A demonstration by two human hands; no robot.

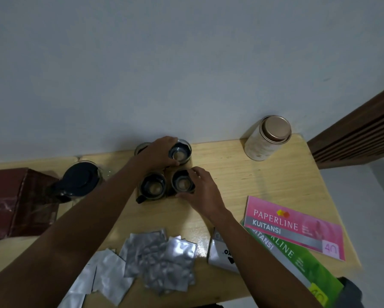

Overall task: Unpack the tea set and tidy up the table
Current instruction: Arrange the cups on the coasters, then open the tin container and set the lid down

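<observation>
Several small glass tea cups with dark holders stand near the back of the wooden table (242, 185). My left hand (158, 152) grips the far cup (180, 153) from its left side. My right hand (201, 190) holds the near right cup (182, 183) with thumb and fingers round its rim. A third cup (152, 186) with a dark handle stands just left of that one. Another cup (141, 147) is mostly hidden behind my left hand. A glass teapot with a black lid (80, 180) stands at the left.
A dark red box (15, 201) lies at the far left. Silver foil sachets (155, 258) are heaped at the front. A round tin (266, 138) stands back right. Pink (295, 227) and green receipt books (297, 261) lie at the right, beside a small white packet (222, 252).
</observation>
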